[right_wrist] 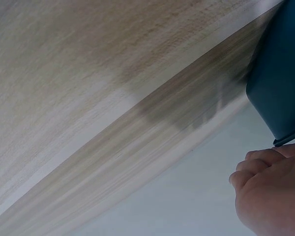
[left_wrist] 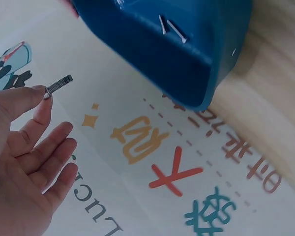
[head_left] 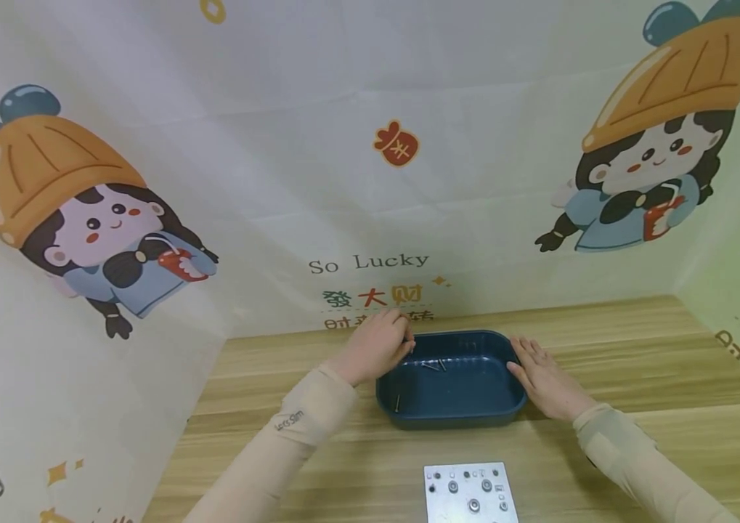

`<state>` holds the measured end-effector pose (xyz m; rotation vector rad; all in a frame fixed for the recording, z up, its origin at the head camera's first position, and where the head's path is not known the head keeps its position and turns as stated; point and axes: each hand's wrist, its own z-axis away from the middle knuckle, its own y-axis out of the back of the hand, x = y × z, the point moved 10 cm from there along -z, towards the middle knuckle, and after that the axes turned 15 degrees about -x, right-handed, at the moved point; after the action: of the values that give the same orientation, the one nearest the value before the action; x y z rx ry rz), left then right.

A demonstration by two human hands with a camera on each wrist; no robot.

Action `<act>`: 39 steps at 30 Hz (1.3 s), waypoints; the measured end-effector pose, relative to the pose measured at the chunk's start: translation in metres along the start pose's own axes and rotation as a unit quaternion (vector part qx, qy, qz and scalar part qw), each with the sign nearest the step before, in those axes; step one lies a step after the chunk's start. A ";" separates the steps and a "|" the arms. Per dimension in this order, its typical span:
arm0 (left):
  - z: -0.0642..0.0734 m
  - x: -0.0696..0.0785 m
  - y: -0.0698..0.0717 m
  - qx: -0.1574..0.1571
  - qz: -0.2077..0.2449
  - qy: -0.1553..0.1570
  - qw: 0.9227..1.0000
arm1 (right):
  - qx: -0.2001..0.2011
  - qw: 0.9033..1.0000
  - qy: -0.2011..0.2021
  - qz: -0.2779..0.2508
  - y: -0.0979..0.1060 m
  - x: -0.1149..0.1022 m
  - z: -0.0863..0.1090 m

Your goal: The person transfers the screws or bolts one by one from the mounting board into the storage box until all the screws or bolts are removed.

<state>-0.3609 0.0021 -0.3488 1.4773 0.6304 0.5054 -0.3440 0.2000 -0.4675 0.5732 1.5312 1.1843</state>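
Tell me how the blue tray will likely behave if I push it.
The blue tray should slide rather than tip, since it looks low and broad. It is probably stiff: its rim shows no bend beside the right hand. The small metal pieces inside might skid or roll, lying loose on its smooth, shiny floor.

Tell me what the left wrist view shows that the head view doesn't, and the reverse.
Left wrist only: a threaded screw pinched in the left hand.
Head only: the silver plate with its fittings, and both beige sleeves.
Both: the left hand, the blue tray and two thin metal pieces lying in it.
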 end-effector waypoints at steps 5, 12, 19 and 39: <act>-0.019 -0.001 0.000 -0.049 -0.008 -0.006 0.999 | 0.002 1.000 0.000 0.006 0.000 0.001 -0.001; -0.041 0.002 -0.018 -0.126 -0.068 0.003 0.990 | 0.000 1.000 -0.002 0.005 0.000 0.002 -0.001; -0.051 0.009 -0.047 -0.174 -0.092 -0.013 0.980 | -0.001 1.000 -0.003 0.008 -0.001 0.002 0.000; -0.062 0.004 -0.062 -0.191 -0.082 0.000 0.978 | 0.003 1.000 0.000 0.004 0.002 -0.001 0.000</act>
<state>-0.4032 0.0481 -0.4099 1.0525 0.6117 0.4680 -0.3439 0.2006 -0.4652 0.5842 1.5331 1.1864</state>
